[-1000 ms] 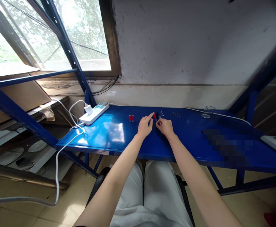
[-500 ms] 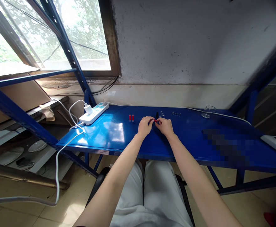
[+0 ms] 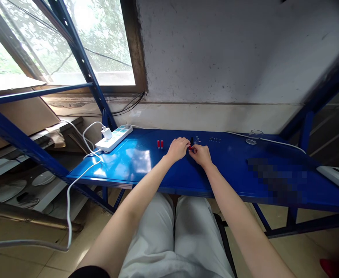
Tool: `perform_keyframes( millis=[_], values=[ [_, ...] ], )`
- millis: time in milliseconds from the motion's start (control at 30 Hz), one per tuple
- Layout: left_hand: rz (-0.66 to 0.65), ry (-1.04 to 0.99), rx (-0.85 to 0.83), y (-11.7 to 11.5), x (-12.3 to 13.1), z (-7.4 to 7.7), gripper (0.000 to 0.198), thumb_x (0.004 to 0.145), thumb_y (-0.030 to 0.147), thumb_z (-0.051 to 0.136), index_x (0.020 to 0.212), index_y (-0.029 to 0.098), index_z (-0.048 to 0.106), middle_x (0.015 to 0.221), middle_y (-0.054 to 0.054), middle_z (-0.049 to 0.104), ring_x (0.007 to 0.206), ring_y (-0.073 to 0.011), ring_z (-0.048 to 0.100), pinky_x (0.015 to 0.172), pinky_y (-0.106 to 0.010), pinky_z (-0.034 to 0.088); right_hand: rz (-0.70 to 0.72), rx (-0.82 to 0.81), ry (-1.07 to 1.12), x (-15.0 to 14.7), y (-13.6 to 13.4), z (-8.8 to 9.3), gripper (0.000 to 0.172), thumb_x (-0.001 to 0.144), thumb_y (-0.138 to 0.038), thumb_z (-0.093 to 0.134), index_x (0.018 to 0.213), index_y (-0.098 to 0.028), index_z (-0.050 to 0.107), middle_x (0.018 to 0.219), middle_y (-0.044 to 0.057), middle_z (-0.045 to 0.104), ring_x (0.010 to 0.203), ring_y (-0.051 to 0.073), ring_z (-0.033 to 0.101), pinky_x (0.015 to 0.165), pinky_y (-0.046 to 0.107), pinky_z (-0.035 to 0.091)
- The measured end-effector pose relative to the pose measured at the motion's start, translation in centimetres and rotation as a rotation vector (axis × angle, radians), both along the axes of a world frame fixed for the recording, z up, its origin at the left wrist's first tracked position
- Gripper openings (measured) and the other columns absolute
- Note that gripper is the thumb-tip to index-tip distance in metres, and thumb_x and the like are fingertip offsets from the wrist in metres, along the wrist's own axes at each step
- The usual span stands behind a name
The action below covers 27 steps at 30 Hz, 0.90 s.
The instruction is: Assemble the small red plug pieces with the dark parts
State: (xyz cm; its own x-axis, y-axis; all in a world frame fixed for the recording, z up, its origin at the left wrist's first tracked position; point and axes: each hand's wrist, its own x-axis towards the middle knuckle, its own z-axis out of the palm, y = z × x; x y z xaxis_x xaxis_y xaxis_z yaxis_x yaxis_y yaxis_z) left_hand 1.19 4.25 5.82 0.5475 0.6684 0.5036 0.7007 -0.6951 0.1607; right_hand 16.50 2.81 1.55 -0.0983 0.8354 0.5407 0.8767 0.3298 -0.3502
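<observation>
My left hand [image 3: 178, 150] and my right hand [image 3: 201, 155] meet over the middle of the blue table, fingertips nearly touching. Between them is a small red cylindrical piece [image 3: 190, 147], pinched by both hands and partly covered by the fingers. Two red pieces [image 3: 160, 144] with pale lower ends stand side by side to the left of my left hand. Just beyond the fingertips lie a black piece [image 3: 191, 140] and several small shiny parts [image 3: 197, 139], partly hidden. Farther right, a row of tiny metal parts [image 3: 215, 139] is laid out.
A white power strip [image 3: 114, 138] with a plugged-in adapter and cables occupies the table's left end. Toward the back right stands a clear glass [image 3: 254, 136]. A blurred dark object [image 3: 276, 179] and a white device [image 3: 337, 178] lie on the right. Blue frame posts rise at both ends.
The red piece has turned between my fingertips and shows more of its side. My left hand has shifted slightly up over it. The whole view has moved a little.
</observation>
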Motion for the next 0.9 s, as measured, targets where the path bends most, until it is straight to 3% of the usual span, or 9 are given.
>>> perform_keyframes(
  millis=[133,400,533,633,733,900],
  values=[
    [-0.101,0.15,-0.026,1.1,-1.1,2.0,0.022,0.088,0.022,0.042,0.093,0.017,0.062,0.097,-0.005,0.065,0.092,-0.0197,0.055,0.078,-0.032,0.041,0.045,-0.007,0.07,-0.2,0.1,-0.2,0.017,0.077,-0.032,0.049,0.069,-0.018,0.056,0.053,-0.002,0.05,0.047,0.011,0.044,0.053,0.024,0.027],
    [-0.207,0.37,-0.021,1.8,-1.7,4.2,0.019,0.081,0.019,0.05,0.088,0.017,0.067,0.093,-0.005,0.068,0.091,-0.0197,0.057,0.078,-0.029,0.041,0.132,-0.068,0.174,-0.4,0.1,-0.4,0.017,0.077,-0.035,0.052,0.072,-0.019,0.057,0.054,-0.002,0.049,0.048,0.011,0.042,0.05,0.023,0.029],
    [-0.129,0.416,-0.039,3.5,-2.5,6.2,0.02,0.078,0.017,0.051,0.088,0.017,0.068,0.093,-0.006,0.068,0.09,-0.0192,0.058,0.077,-0.028,0.041,0.156,-0.127,0.271,-0.5,0.2,-0.5,0.027,0.079,-0.041,0.051,0.089,-0.018,0.061,0.062,0.001,0.055,0.054,0.012,0.048,0.052,0.024,0.035],
    [-0.029,0.5,-0.045,4.9,-3.6,7.3,0.019,0.075,0.015,0.053,0.086,0.016,0.068,0.092,-0.007,0.068,0.092,-0.0202,0.057,0.079,-0.03,0.039,0.17,-0.175,0.27,-0.5,0.3,-0.6,0.028,0.079,-0.041,0.051,0.09,-0.018,0.061,0.064,0.002,0.056,0.055,0.013,0.05,0.054,0.025,0.037],
    [0.022,0.608,-0.063,5.7,-4.5,7.4,0.02,0.071,0.012,0.053,0.083,0.017,0.068,0.092,-0.007,0.067,0.095,-0.0209,0.055,0.079,-0.031,0.036,0.17,-0.209,0.251,-0.5,0.3,-0.6,0.027,0.08,-0.042,0.049,0.086,-0.019,0.062,0.063,0.002,0.056,0.055,0.014,0.05,0.053,0.026,0.037],
    [0.072,0.685,-0.096,5.9,-5.7,6.2,0.021,0.069,0.009,0.053,0.08,0.018,0.068,0.096,-0.007,0.066,0.1,-0.0213,0.052,0.079,-0.031,0.032,0.165,-0.235,0.235,-0.5,0.2,-0.4,0.026,0.08,-0.041,0.048,0.081,-0.019,0.062,0.064,0.002,0.058,0.057,0.014,0.051,0.052,0.025,0.036]
  ],
)
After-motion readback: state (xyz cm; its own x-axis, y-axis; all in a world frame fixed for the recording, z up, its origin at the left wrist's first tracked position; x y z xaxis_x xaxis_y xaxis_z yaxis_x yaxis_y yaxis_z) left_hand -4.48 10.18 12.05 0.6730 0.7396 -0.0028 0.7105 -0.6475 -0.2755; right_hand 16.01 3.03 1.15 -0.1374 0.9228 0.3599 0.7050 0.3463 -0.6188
